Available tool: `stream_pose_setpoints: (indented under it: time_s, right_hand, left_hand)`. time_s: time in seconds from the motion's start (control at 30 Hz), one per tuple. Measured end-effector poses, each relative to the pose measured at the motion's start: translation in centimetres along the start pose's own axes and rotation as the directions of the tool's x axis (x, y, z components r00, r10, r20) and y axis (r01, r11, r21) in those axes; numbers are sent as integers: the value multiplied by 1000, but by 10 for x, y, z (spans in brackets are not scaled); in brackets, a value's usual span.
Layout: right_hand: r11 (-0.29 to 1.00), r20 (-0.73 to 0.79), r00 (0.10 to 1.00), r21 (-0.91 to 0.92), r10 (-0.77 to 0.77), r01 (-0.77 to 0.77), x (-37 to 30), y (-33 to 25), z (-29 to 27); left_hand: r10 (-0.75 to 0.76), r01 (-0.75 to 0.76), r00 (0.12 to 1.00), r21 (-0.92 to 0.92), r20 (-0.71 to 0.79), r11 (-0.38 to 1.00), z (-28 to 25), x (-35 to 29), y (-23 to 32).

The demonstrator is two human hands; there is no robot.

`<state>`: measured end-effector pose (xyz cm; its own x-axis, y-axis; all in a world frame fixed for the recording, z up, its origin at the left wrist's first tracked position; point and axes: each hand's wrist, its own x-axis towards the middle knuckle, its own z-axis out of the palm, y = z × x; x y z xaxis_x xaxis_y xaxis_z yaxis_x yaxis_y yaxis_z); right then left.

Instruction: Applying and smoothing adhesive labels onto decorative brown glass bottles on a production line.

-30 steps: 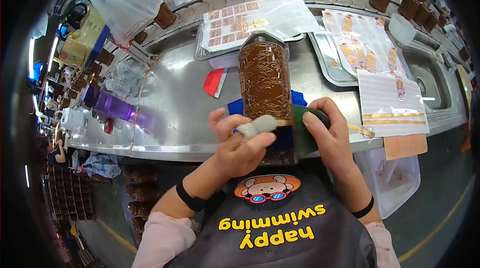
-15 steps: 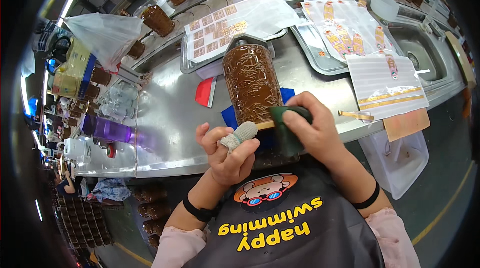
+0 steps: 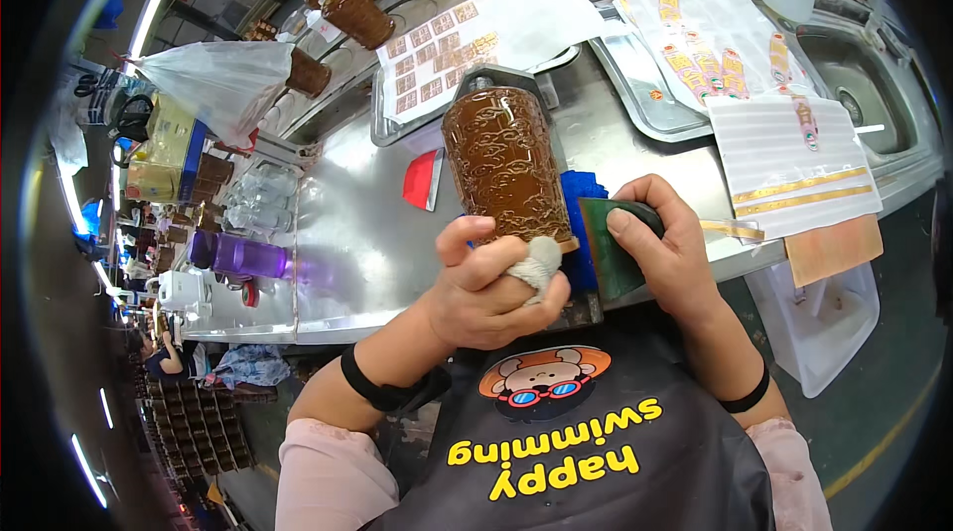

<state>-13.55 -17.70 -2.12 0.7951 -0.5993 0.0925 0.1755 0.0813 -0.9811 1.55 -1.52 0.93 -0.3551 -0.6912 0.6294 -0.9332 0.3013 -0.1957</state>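
A glossy brown embossed bottle [image 3: 504, 159] lies on the metal worktop with its neck pointing away from me; a thin gold strip runs round its base. My left hand [image 3: 491, 288] is at that base with fingers curled. A grey knit cover [image 3: 541, 265] sits on one finger, close to the thumb and the gold strip; anything pinched there is hidden. To the right, my right hand [image 3: 665, 243] grips a flat dark-green pad [image 3: 613, 248] with a brown edge, held apart from the bottle. Blue cloth [image 3: 586, 194] shows between bottle and pad.
Printed label sheets [image 3: 447, 45] lie on a tray behind the bottle. More label sheets [image 3: 685, 45] and gold strips [image 3: 804, 191] lie right, before a sink [image 3: 869, 99]. A red-and-silver flat piece [image 3: 422, 180], a purple bottle [image 3: 238, 256] and clear bottles [image 3: 260, 199] stand or lie left.
My left hand has moved right to the bottle's base, its covered finger now at the gold strip. My right hand has drawn the green pad away to the right.
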Motion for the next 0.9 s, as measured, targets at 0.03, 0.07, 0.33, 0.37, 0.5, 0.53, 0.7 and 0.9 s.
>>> stream_pose_setpoints:
  time_s: [0.03,0.07,0.33,0.37,0.5,0.53,0.7,0.9]
  right_hand:
    - [1000,5,1000,7,0,0,0,0,-1]
    - [1000,4,1000,0,-2,2,1,-1,-2]
    - [1000,31,999,9,-5,5,2,2,-15]
    - [1000,61,998,10,-10,10,3,2,-15]
    - [998,109,993,35,-53,49,6,8,-20]
    - [998,126,991,49,-52,46,5,8,-21]
    - [994,183,983,105,-13,-7,4,6,-30]
    - [988,239,971,144,14,-50,5,10,-35]
  left_hand:
    - [22,-23,999,15,29,1000,0,7,1]
    - [20,-21,999,20,37,1000,-1,7,1]
    - [-830,741,554,-413,-69,529,-6,-7,-33]
    - [-960,750,278,-621,-15,227,1,-4,-45]
    - [-894,611,27,-716,446,-338,13,13,-80]
    - [-835,541,57,-720,547,-435,18,17,-86]
    - [-646,429,199,-658,737,-618,30,11,-116]
    - [-603,623,189,-569,775,-537,22,15,-132]
